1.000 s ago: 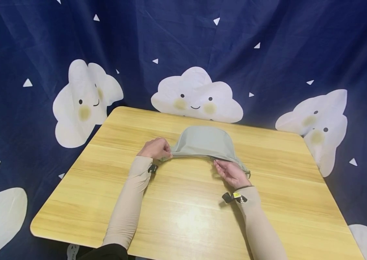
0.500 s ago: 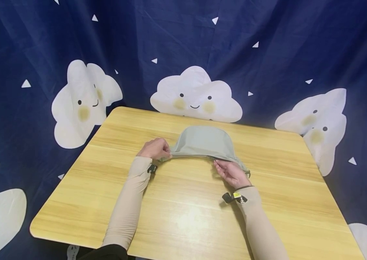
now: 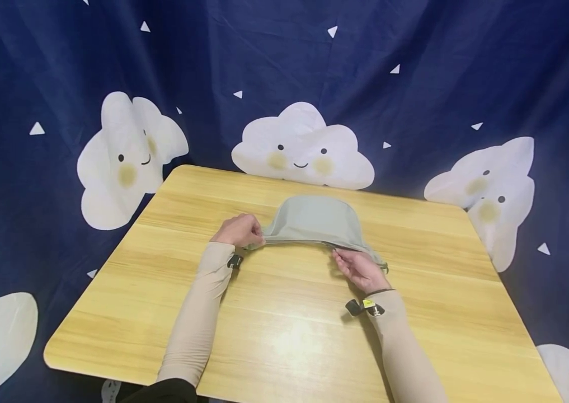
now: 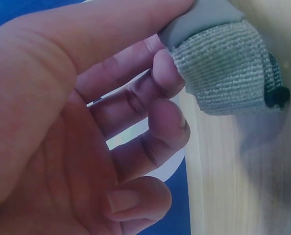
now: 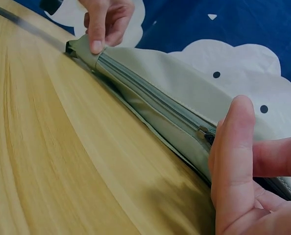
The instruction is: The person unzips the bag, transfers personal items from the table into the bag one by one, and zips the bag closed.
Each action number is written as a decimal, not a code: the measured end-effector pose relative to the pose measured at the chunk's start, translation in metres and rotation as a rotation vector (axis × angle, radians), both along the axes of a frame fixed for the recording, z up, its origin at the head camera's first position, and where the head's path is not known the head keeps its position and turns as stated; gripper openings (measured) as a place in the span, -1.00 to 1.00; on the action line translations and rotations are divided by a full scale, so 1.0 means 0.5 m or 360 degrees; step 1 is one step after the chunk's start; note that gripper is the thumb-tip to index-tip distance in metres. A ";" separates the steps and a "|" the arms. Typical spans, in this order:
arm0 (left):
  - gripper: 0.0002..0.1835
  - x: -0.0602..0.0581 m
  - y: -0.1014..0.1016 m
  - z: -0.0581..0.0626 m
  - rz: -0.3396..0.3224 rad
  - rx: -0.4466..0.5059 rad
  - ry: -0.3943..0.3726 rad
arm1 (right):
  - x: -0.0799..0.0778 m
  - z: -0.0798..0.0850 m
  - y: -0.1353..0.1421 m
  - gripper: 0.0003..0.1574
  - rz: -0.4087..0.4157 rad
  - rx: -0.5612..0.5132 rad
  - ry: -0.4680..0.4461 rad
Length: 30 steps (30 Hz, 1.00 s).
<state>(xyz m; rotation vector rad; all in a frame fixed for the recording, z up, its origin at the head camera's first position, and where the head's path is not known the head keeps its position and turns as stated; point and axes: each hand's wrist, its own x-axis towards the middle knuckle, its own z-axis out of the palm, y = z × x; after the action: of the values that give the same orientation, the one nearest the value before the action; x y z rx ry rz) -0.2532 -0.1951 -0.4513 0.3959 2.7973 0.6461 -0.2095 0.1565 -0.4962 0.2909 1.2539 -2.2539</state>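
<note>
A grey-green waist bag (image 3: 316, 218) stands on the table, its zipped edge towards me. At its left end my left hand (image 3: 240, 230) pinches the corner between thumb and forefinger, the other fingers loosely bent. Ribbed webbing (image 4: 224, 68) hangs from that corner in the left wrist view. My right hand (image 3: 361, 270) is at the right part of the zipper (image 5: 153, 90), palm turned up, its fingertips pinching the zipper pull (image 5: 209, 138). A dark slit shows along the zipper beside these fingers in the head view. The fingers partly hide the pull.
The wooden table (image 3: 284, 330) has rounded corners and extends around the bag. Behind it hangs a dark blue curtain (image 3: 284, 56) printed with white clouds and triangles. Both wrists carry small black cameras, and beige sleeves (image 3: 196, 313) cover the forearms.
The head view has shifted very slightly. Both hands keep their hold on the bag, and the bag stays in place.
</note>
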 end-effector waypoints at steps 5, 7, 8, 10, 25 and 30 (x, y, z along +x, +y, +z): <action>-0.81 0.001 0.000 -0.002 -0.0008 -0.0003 0.0002 | 0.000 -0.001 0.002 -0.67 -0.0023 0.0018 -0.0029; -0.81 0.001 0.000 -0.003 -0.0004 -0.0007 0.0005 | 0.000 -0.001 0.002 -0.68 -0.0017 0.0019 -0.0017; -0.81 0.001 -0.001 -0.003 -0.0002 -0.0009 0.0006 | 0.000 -0.001 0.002 -0.69 -0.0013 0.0018 -0.0009; -0.81 0.000 -0.002 -0.003 -0.0002 -0.0008 0.0006 | 0.000 -0.001 0.001 -0.70 -0.0006 0.0018 0.0007; -0.82 0.003 -0.004 0.006 0.0003 -0.0002 -0.0016 | 0.001 0.001 0.001 -0.70 -0.0019 0.0011 -0.0001; -0.80 0.006 -0.003 0.006 0.0004 0.0015 -0.0016 | 0.003 0.001 0.007 -0.69 0.0005 -0.0015 -0.0005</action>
<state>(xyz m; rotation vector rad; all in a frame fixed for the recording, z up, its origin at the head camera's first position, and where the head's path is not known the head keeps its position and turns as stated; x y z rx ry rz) -0.2500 -0.1965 -0.4483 0.3896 2.7867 0.6599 -0.2080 0.1601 -0.4956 0.2884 1.2410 -2.2550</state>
